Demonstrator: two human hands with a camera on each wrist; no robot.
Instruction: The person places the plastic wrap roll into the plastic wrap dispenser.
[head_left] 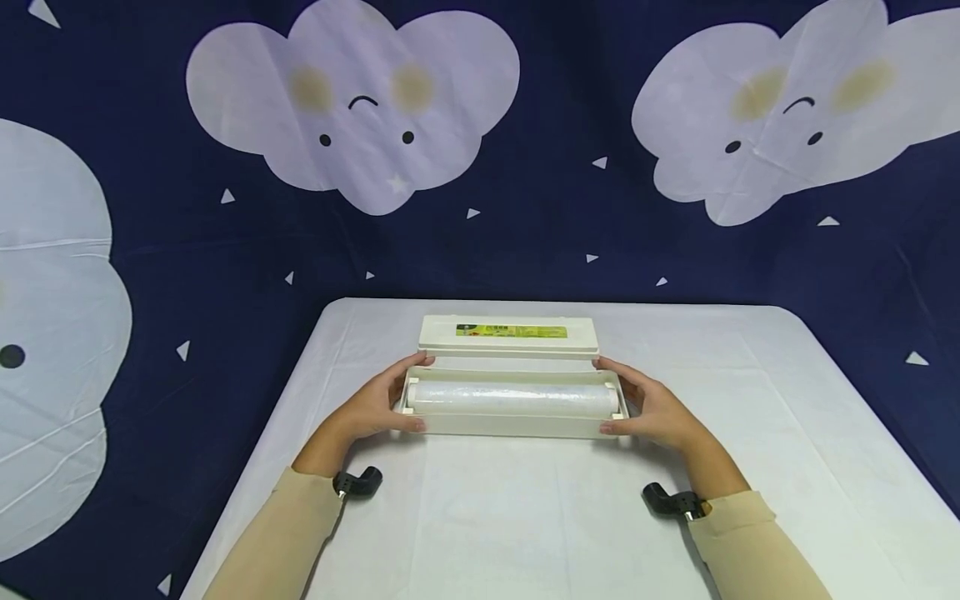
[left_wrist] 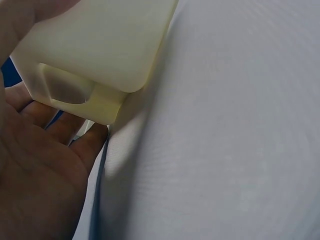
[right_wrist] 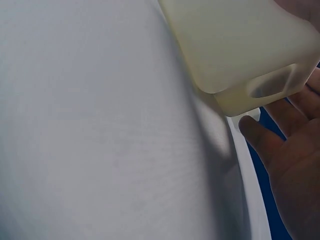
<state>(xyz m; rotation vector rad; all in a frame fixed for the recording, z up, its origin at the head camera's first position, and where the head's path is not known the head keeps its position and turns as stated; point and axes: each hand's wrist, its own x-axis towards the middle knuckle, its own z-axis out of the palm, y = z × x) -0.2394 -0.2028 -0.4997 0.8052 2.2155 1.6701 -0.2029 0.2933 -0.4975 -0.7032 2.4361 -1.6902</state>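
Note:
A long cream plastic box (head_left: 517, 427) with its top off lies crosswise in front of me. Inside it is a roll of clear cling film (head_left: 513, 398). My left hand (head_left: 375, 402) grips the box's left end, thumb on the front wall and fingers toward the back. At the other end my right hand (head_left: 654, 408) holds it the same way. Both wrist views show the cream box (left_wrist: 95, 45) from outside, with an oval opening in each end. Just behind it is the cream lid (head_left: 510, 343), which bears a yellow-green label.
A white cloth covers the table (head_left: 495, 517), whose rounded far edge lies just behind the lid. Beyond it hangs a dark blue curtain (head_left: 555, 250) printed with clouds. Black wrist-worn cameras (head_left: 367, 482) sit on both wrists.

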